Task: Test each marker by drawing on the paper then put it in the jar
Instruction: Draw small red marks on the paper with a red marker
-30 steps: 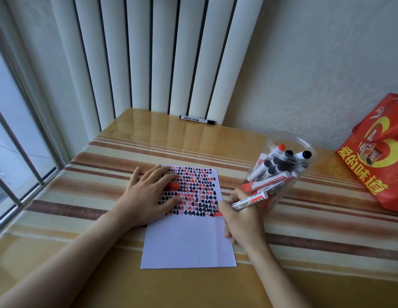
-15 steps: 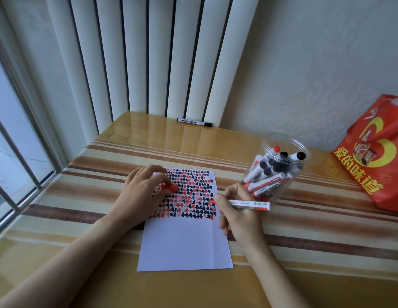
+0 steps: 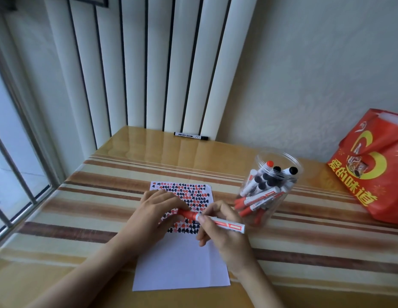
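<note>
A white paper [image 3: 182,263] lies on the striped table, its upper half filled with red and black marks. My right hand [image 3: 224,232] grips a white-barrelled red marker [image 3: 224,224] that lies level above the paper. My left hand [image 3: 153,214] pinches the marker's red cap [image 3: 187,214], and the cap meets the marker's tip end. To the right stands a clear plastic jar [image 3: 269,218] holding several red and black markers. One black marker [image 3: 190,136] lies alone at the table's far edge.
A red printed bag [image 3: 375,165] stands at the right against the wall. White vertical blinds [image 3: 149,63] hang behind the table [image 3: 82,207]. A window with metal bars [image 3: 13,174] runs along the left side.
My right hand lifted the marker off the paper and turned it level. My left hand left the paper with the red cap and brought it to the marker's tip.
</note>
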Available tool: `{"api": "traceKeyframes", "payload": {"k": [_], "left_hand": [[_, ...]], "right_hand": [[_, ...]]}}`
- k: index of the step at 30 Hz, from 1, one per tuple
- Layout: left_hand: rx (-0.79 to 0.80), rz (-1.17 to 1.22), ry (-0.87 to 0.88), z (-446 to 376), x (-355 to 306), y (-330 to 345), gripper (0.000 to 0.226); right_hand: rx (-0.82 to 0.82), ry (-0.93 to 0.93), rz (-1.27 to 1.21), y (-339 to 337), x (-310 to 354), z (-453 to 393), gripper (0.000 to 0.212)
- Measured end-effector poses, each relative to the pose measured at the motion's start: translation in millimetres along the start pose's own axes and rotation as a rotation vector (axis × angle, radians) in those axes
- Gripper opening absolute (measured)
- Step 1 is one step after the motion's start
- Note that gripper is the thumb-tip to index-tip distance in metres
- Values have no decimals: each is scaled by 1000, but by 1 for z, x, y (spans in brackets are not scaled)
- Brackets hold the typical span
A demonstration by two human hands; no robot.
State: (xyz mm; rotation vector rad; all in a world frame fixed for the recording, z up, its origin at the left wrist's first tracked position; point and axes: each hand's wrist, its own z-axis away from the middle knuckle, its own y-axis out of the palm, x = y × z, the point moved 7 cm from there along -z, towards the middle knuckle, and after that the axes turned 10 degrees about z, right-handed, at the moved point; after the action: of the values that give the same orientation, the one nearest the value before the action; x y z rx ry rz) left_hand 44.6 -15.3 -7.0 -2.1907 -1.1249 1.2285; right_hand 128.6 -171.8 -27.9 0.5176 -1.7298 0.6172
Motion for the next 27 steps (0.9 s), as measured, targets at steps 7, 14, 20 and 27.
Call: {"api": "traceKeyframes", "payload": {"k": [7,14,20,27], "left_hand": [[-3,19,-2,1,1,-3,16],[76,-69,13,2,5,-1,20],[161,-121,66,0,7,7,26],[65,-54,71,-1,5,4,29]], "right_hand": [[49,58,-74,-6,8,-1,39],[172,76,373,-24,-2,-6,17],[35,-320,829,-13,13,-2,20],[-61,-443,854,-9,23,-2,15]]}}
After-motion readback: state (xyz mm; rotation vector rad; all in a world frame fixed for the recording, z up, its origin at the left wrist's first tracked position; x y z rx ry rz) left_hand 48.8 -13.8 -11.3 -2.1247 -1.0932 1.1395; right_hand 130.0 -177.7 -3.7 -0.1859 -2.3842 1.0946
